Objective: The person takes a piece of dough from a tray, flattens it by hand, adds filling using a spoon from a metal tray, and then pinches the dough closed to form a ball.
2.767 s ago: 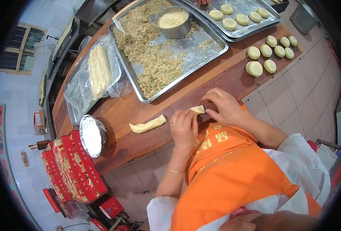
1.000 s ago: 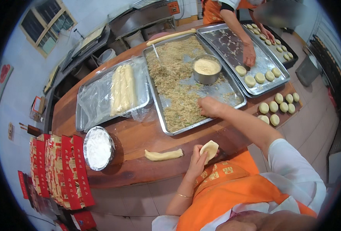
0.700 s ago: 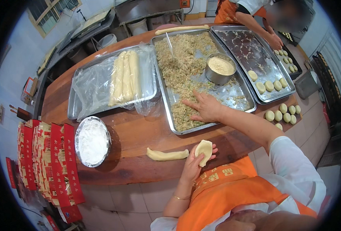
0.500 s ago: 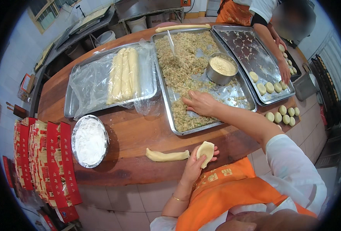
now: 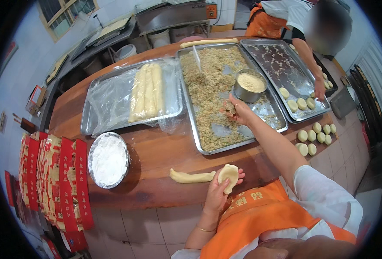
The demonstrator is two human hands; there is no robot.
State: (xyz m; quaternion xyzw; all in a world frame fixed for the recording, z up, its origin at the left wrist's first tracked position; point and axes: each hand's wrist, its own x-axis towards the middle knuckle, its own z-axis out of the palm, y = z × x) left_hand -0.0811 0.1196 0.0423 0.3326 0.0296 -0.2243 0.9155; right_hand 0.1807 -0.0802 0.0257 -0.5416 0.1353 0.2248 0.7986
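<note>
one dough wrapper (image 5: 231, 173): in the left hand (image 5: 217, 193), raised just off the near edge of the wooden table (image 5: 152, 168), thin and hollowed like a little dish.
left hand: cupped and closed on the wrapper, thumb pressed to its inner face, some fingertips showing past the far side.
right hand (image 5: 239, 110): stretched out over the filling tray (image 5: 220, 130), fingers curled in around a clump of filling (image 5: 229, 108), palm partly turned up.
metal bowl (image 5: 250, 83): stands in the same tray, just beyond the right hand, holding pale yellow crumbs.
dough strip (image 5: 191, 177): lies on the table, just to the left of the left hand.
flour bowl (image 5: 109, 160): farther left, full of white powder.
across from me: a co-worker's hand (image 5: 319, 90) reaches down by the round cakes (image 5: 301, 103) on another tray.
</note>
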